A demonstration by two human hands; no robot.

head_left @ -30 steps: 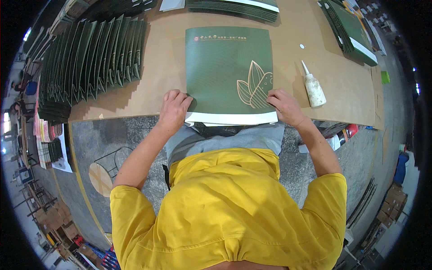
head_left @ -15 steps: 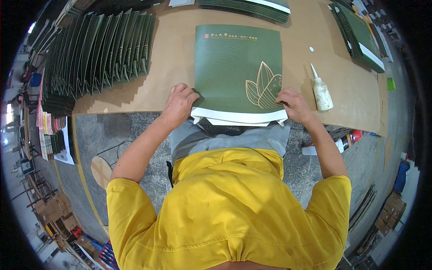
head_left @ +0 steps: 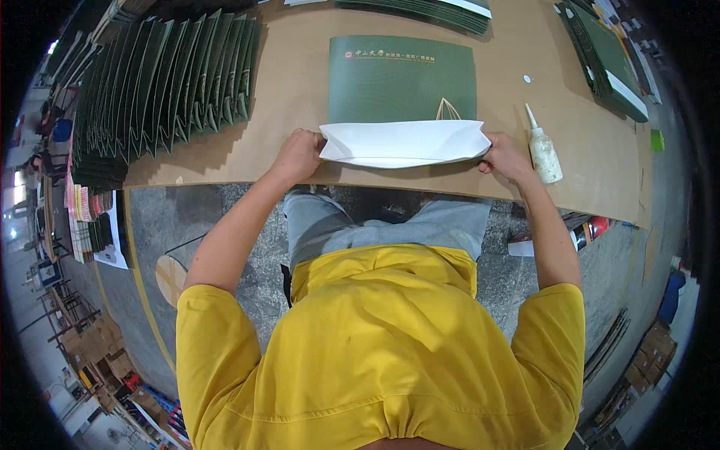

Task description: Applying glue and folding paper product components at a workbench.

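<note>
A flat green paper bag (head_left: 397, 86) with a gold leaf drawing lies on the table in front of me. Its near end, a white-faced fold (head_left: 405, 142), stands raised and opened into a shallow boat shape, covering most of the drawing. My left hand (head_left: 301, 154) is closed on the left corner of this end, its fingertips partly hidden. At the opposite corner, my right hand (head_left: 505, 156) pinches the edge with curled fingers. A white squeeze bottle (head_left: 545, 156) with a pointed nozzle lies just right of my right hand.
Folded green bags (head_left: 172, 82) stand in a fanned row at the left. More flat bags are stacked at the back (head_left: 427, 13) and the far right (head_left: 604, 60). The brown tabletop (head_left: 292, 82) ends just in front of my lap. A small white spot (head_left: 527, 79) lies beyond the bottle.
The bag's near end has lifted off the table edge and folded away from me, showing its white side. Both hands have moved slightly farther forward with its corners.
</note>
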